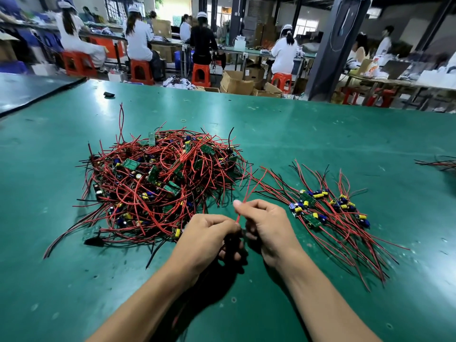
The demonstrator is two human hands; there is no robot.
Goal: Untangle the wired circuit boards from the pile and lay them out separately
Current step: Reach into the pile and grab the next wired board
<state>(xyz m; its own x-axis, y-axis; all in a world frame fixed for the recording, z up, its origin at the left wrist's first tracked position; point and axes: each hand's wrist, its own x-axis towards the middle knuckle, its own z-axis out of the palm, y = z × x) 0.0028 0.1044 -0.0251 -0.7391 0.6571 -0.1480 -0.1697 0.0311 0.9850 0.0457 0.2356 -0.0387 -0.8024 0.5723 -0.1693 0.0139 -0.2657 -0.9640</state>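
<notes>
Nearest: left hand (209,233) and right hand (269,225), fingers curled, both pinching one red wire (248,188) over the green table (320,124). Beyond, left: tangled pile (160,178) of wired circuit boards; right: separated boards (328,211), laid side by side. Farthest: workers seated on red stools (140,70).

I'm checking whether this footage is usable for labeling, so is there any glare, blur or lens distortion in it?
Head view: soft overhead glare streaks the green mat; the left hand and right hand, holding a red wire, cast a dark shadow below; the pile is fairly sharp; background workers are smeared; wide-angle bending tilts the pillar.
</notes>
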